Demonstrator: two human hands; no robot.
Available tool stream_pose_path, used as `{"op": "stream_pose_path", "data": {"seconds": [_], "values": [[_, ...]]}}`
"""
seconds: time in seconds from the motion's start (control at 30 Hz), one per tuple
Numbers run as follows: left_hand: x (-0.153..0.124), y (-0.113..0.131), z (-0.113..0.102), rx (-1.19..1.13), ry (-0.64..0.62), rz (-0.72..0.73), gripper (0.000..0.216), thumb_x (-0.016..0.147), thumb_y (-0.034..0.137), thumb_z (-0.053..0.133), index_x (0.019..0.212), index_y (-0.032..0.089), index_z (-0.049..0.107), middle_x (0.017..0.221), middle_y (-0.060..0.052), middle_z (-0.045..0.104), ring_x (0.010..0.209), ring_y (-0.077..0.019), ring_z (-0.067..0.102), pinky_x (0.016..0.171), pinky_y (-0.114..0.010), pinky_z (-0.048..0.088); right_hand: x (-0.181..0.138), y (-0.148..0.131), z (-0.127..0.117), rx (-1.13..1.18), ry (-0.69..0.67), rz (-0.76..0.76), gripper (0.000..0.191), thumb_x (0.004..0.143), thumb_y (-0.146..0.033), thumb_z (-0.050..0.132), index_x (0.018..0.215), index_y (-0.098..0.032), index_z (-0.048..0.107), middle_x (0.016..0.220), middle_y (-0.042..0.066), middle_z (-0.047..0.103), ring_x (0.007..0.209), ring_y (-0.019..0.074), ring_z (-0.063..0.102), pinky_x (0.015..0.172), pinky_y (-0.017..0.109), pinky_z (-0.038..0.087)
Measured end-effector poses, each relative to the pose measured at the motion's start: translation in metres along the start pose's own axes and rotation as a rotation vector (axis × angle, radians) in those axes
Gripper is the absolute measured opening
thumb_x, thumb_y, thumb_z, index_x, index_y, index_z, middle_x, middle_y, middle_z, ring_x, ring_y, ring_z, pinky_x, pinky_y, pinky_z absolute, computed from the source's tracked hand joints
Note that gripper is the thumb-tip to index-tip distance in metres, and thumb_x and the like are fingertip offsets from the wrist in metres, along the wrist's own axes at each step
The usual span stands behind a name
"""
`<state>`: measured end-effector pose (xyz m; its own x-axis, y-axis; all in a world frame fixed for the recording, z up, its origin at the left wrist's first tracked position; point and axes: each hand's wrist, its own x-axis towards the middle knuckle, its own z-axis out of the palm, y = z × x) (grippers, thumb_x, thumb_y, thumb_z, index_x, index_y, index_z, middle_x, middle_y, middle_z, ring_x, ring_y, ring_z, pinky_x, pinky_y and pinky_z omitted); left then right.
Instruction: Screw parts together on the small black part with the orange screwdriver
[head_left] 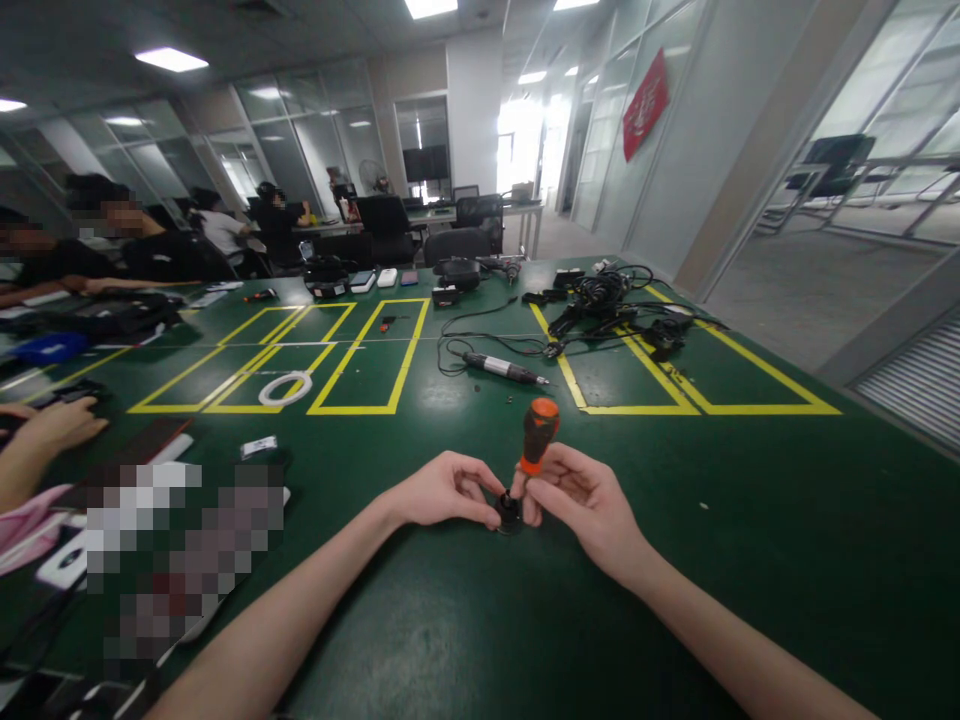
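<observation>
The right hand (pixel 574 500) has its thumb and fingers closed on the lower handle of an orange-and-black screwdriver (pixel 539 435), which stands nearly upright, handle up and leaning slightly right. Just left of that grip, the left hand (pixel 450 490) pinches a small black part (pixel 508 510) at the green table (pixel 750 600), thumb and fingertips against it. The part sits between the two hands, below and left of the handle; whether the screwdriver's tip touches it, I cannot tell.

Straight beyond the grip lies a grey-and-black pen tool (pixel 499 367), its tip pointing right, with a cord looping behind it. Well left of the grip is a small white piece (pixel 259 447), and farther left, at the edge of view, a co-worker's hand (pixel 64 428) rests by dark items.

Beyond and left of the grip, a white ring (pixel 306 384) lies across yellow tape (pixel 356 409) that marks out rectangles. Beyond and right, a heap of black cables (pixel 600 300) overlaps more tape.

Past the table's far edge stand black chairs (pixel 384 228); several people sit far to the left, and a red banner (pixel 646 105) hangs far to the right.
</observation>
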<state>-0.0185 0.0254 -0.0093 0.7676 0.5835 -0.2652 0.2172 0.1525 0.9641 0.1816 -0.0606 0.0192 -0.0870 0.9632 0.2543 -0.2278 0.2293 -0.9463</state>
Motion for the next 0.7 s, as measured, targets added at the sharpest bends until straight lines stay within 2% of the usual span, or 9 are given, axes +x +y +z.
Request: {"op": "stream_pose_path", "data": {"seconds": [0.17,0.27,0.33,0.4,0.5,0.57,0.7], "values": [[-0.0003,-0.0012,-0.0028,0.024,-0.031,0.012,0.051,0.063,0.035,0.093,0.104,0.011,0.075,0.074,-0.005,0.076,0.062,-0.0103,0.068,0.061,-0.018,0.049,0.0005,-0.0017,0.0003,-0.069,0.002,0.020,0.034,0.077,-0.045,0.086,0.078,-0.017,0.068,0.065,0.003,0.069,0.051,0.0126,0.061,0.050,0.024,0.054],[-0.0004,-0.0013,-0.0026,0.016,-0.060,0.058,0.055,0.065,0.030,0.092,0.114,0.012,0.074,0.075,-0.003,0.076,0.063,-0.0106,0.069,0.064,-0.019,0.051,0.0012,-0.0023,0.0003,-0.084,-0.043,0.006,0.038,0.084,-0.052,0.079,0.077,-0.016,0.069,0.060,0.001,0.063,0.050,0.0126,0.059,0.049,0.024,0.051],[-0.0006,-0.0006,-0.0011,-0.003,-0.063,0.079,0.058,0.064,0.027,0.092,0.117,0.014,0.073,0.086,-0.005,0.078,0.066,-0.0109,0.070,0.065,-0.020,0.051,0.0012,-0.0016,0.0004,-0.076,-0.060,0.000,0.041,0.089,-0.056,0.072,0.078,-0.016,0.070,0.060,0.001,0.062,0.049,0.0123,0.058,0.047,0.024,0.049],[-0.0008,0.0003,0.0006,-0.020,-0.043,0.080,0.055,0.062,0.026,0.093,0.112,0.013,0.073,0.096,-0.008,0.078,0.069,-0.0109,0.071,0.066,-0.020,0.052,0.0008,-0.0003,0.0001,-0.061,-0.056,-0.002,0.042,0.090,-0.058,0.069,0.084,-0.016,0.070,0.065,0.003,0.065,0.050,0.0121,0.059,0.047,0.023,0.049],[-0.0008,0.0005,0.0015,-0.022,-0.006,0.052,0.050,0.058,0.028,0.095,0.100,0.011,0.073,0.082,-0.006,0.077,0.066,-0.0111,0.070,0.064,-0.020,0.051,-0.0002,0.0011,-0.0004,-0.044,-0.027,0.003,0.038,0.086,-0.054,0.076,0.091,-0.017,0.067,0.071,0.003,0.069,0.051,0.0116,0.059,0.049,0.023,0.050],[-0.0005,0.0001,0.0008,-0.028,0.002,0.032,0.050,0.057,0.031,0.096,0.095,0.010,0.073,0.073,-0.004,0.075,0.063,-0.0114,0.069,0.062,-0.020,0.050,-0.0005,0.0008,-0.0007,-0.054,-0.004,0.018,0.038,0.082,-0.051,0.081,0.087,-0.019,0.062,0.071,0.003,0.070,0.050,0.0112,0.058,0.048,0.023,0.050],[-0.0001,-0.0011,-0.0011,-0.047,-0.009,0.026,0.050,0.056,0.032,0.097,0.095,0.011,0.074,0.076,-0.005,0.077,0.065,-0.0115,0.070,0.063,-0.020,0.050,0.0001,-0.0011,-0.0010,-0.116,0.004,0.037,0.040,0.079,-0.052,0.082,0.078,-0.018,0.062,0.065,0.002,0.065,0.050,0.0125,0.058,0.048,0.025,0.050]]}}
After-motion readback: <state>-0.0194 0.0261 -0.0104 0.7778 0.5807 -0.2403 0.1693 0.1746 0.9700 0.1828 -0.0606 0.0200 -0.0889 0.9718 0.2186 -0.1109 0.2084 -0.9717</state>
